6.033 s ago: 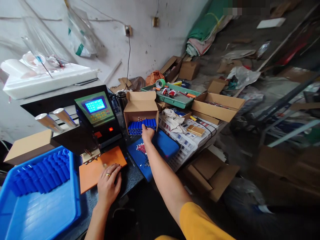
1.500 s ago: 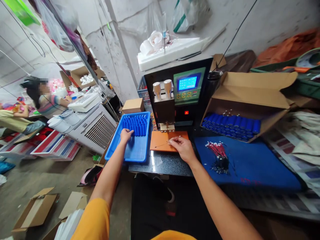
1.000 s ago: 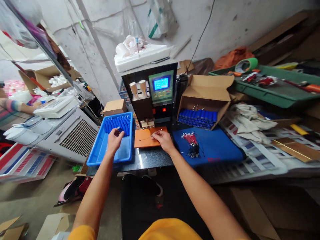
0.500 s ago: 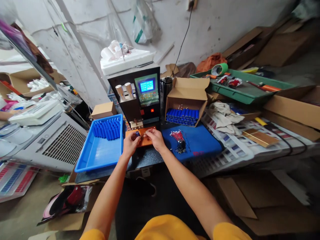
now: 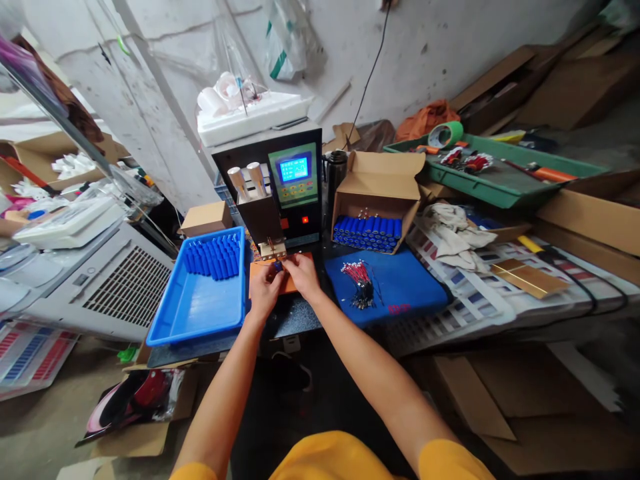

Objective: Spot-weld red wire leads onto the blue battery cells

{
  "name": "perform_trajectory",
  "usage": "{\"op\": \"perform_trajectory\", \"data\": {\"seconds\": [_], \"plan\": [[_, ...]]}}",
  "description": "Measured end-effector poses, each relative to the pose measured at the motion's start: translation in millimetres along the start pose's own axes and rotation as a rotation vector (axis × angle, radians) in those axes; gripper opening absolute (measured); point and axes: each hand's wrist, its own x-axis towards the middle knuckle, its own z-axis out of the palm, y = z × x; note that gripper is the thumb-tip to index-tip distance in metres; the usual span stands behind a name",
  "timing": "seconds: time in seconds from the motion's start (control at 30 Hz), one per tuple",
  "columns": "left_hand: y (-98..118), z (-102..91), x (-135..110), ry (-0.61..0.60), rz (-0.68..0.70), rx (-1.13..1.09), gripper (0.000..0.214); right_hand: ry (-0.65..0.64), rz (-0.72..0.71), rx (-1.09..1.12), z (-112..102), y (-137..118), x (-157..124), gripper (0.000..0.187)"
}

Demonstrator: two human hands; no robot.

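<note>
My left hand (image 5: 265, 289) is closed around a blue cylindrical battery cell (image 5: 278, 266), mostly covered by the fingers. Beside it, the fingers of my right hand (image 5: 303, 275) are pinched together at the cell's end; what they hold is too small to make out. Both hands are over an orange board (image 5: 289, 287), right under the electrodes (image 5: 271, 248) of a spot welder (image 5: 295, 220) with a lit screen. To the right, a bundle of red and black wire leads (image 5: 361, 283) lies on a blue mat (image 5: 400, 287).
A blue tray (image 5: 195, 320) at the left holds rows of blue cells. Behind the mat stands an open cardboard box (image 5: 383, 177) full of more cells, with a dark flask (image 5: 335, 175) beside it. Farther right is a green tray (image 5: 525, 193) with tape and tools.
Both hands have moved slightly forward, bringing the cell closer to the welder's electrodes. My right hand has shifted left, nearer my left hand.
</note>
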Motion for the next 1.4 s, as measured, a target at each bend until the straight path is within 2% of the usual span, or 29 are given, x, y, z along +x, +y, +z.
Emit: {"op": "perform_trajectory", "data": {"seconds": [0.27,0.43,0.53,0.63,0.83,1.03,1.1,1.27,1.4], "plan": [[-2,1.2,0,-0.003,0.010,0.033,0.022,0.040,-0.016,-0.196,-1,-6,-2,0.016],[0,1.2,-1,-0.008,0.021,0.044,0.019,0.043,-0.001,-0.227,0,-5,-2,0.018],[1,0.9,-1,-0.005,0.007,0.058,0.018,0.035,-0.011,-0.202,0,-3,-1,0.019],[1,0.9,-1,0.008,-0.017,0.043,0.020,-0.006,-0.017,-0.088,-2,-1,-1,0.021],[3,-0.2,-2,0.010,-0.030,-0.004,0.021,-0.080,0.120,0.131,-20,-10,-12,0.023],[4,-13.1,-11,0.079,0.008,-0.076,0.010,-0.136,0.061,0.013,-39,-23,-28,0.020],[5,-18.9,-18,0.054,0.009,-0.106,0.010,-0.172,0.023,-0.026,-40,-24,-32,0.021],[15,-24.6,-36,-0.128,-0.051,-0.172,0.026,-0.215,-0.038,-0.041,-35,-20,-40,0.021],[22,-21.6,-41,-0.135,-0.134,-0.267,0.034,-0.254,-0.044,-0.020,-30,-17,-43,0.022]]}}
